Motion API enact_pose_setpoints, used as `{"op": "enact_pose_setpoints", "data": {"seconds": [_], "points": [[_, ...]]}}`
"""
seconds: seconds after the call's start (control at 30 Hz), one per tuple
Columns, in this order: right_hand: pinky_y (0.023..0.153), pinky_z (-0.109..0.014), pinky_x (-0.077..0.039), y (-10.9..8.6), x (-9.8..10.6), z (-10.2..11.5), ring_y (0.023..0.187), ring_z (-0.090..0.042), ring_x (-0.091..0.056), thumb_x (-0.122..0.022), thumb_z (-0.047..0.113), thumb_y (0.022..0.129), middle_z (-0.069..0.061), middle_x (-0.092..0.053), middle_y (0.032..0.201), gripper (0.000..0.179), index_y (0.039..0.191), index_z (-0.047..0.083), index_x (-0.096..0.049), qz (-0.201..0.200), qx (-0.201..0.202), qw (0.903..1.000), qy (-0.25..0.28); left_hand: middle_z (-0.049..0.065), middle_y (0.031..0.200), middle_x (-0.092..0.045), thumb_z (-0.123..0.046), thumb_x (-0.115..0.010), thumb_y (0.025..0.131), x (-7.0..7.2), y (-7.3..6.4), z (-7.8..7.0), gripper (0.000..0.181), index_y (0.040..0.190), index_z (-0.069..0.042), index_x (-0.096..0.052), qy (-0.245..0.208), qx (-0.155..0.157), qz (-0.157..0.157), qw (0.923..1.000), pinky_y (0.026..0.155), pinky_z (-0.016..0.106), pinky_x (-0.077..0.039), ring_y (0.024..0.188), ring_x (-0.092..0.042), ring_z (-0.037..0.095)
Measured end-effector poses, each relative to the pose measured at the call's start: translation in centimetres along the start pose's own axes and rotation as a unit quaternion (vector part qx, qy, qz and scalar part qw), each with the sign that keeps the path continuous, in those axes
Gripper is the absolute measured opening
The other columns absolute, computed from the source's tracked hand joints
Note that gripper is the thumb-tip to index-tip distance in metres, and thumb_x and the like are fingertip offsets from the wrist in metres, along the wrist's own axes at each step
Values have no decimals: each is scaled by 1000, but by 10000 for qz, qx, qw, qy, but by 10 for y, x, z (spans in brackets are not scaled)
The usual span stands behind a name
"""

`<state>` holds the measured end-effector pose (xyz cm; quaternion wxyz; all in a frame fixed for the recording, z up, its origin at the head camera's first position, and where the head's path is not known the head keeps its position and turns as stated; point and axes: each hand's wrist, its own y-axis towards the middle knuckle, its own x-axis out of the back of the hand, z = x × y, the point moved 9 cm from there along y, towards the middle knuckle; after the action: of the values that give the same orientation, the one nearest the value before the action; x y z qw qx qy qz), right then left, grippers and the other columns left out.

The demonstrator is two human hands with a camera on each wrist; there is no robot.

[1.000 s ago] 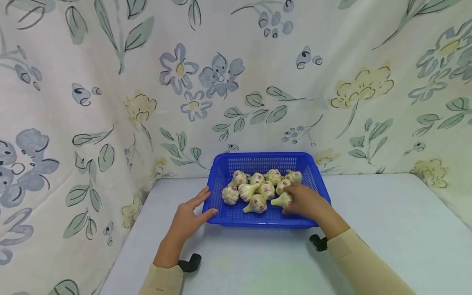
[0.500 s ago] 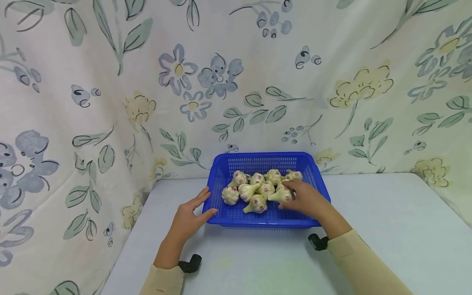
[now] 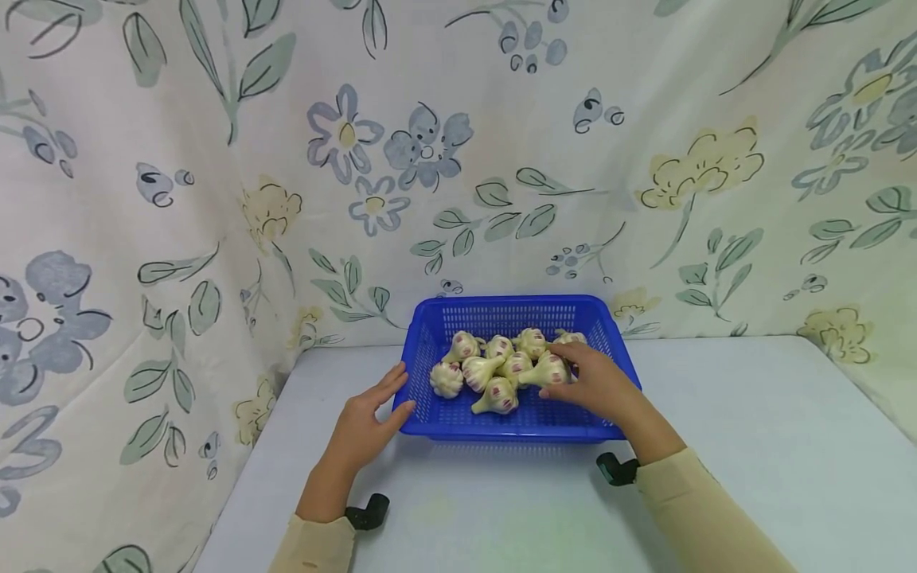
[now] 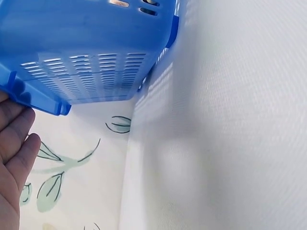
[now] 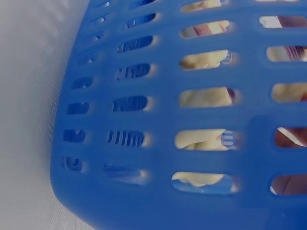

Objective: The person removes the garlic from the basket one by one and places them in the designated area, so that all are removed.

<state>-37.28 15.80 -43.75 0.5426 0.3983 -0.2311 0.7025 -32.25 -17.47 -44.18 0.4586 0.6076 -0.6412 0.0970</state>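
Note:
A blue plastic basket [image 3: 501,434] with slotted walls holds several garlic bulbs [image 3: 497,396], pale with purple streaks. Inside its right half, my right hand [image 3: 598,388] grips one garlic bulb [image 3: 550,370] between thumb and fingers, its stem pointing left over the others. My left hand [image 3: 368,422] is at the basket's left rim, fingers extended and thumb spread apart. In the left wrist view, the fingertips [image 4: 26,117] of that hand meet the underside of the rim. Only the basket's slotted wall [image 5: 163,115] fills most of the right wrist view, with garlic and fingers glimpsed through the slots.
The basket stands on a white-covered table [image 3: 752,446], close to its back edge. A floral curtain [image 3: 501,159] hangs behind the table and along its left side. Black wrist mounts [image 3: 368,512] sit below both hands.
My right hand has shifted the gripped garlic bulb slightly up and back among the others, and its stem shows more plainly. The left hand stays at the rim.

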Motion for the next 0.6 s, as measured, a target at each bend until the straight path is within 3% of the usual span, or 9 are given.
{"op": "enact_pose_setpoints", "data": {"seconds": [0.23,0.43,0.6], "points": [[98,-53,-51,-1,4,1,122,-36,-58,-79,51,77,-16,-54,141,85,144,8,-50,-90,15,9999,95,-1,150,-48,-22,-69,92,1,1,-2,51,139,-6,-56,-68,-194,-46,9998,106,42,-44,134,-50,20],[97,-52,-52,-1,4,3,122,-36,-58,-81,46,78,-15,-53,143,82,144,9,-50,-128,34,9995,290,0,149,-49,-20,-70,90,3,0,-2,52,138,-5,-57,-58,-172,-74,9998,105,43,-45,134,-50,20],[98,-51,-51,-4,6,4,123,-36,-58,-78,53,78,-15,-52,144,84,144,9,-50,-168,27,9993,343,-2,150,-49,-22,-69,92,1,-2,-3,51,139,-8,-57,257,-224,-74,9994,106,43,-45,135,-50,20]]}}
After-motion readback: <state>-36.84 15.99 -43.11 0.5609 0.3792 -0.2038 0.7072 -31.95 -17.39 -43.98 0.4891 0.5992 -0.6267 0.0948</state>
